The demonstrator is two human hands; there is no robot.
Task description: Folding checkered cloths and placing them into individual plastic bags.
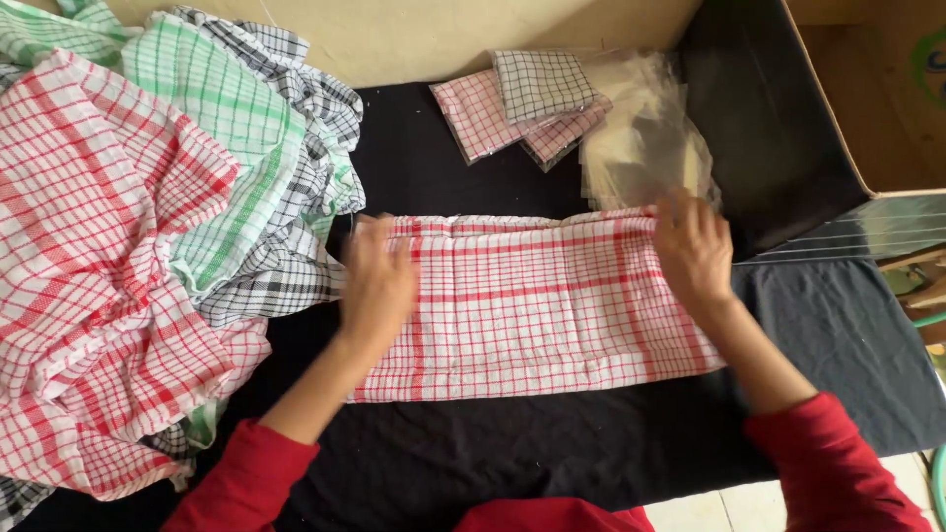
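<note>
1. Black cloth [552, 433] is covering the worktable, giving a flat bed for the red-checked towel [532, 305], which is lying stretched lengthwise across its middle.
2. Left of the towel, a loose heap of checked cloths [148, 227] is sitting, seemingly within easy reach.
3. Beyond the towel, folded cloths [522, 108] and clear bags [641, 138] are lying.
4. Left hand [377, 281] is pressing flat, fingers spread, on the towel's left end.
5. Right hand [693, 246] is curling over the far right edge, seemingly pinching it.
</note>
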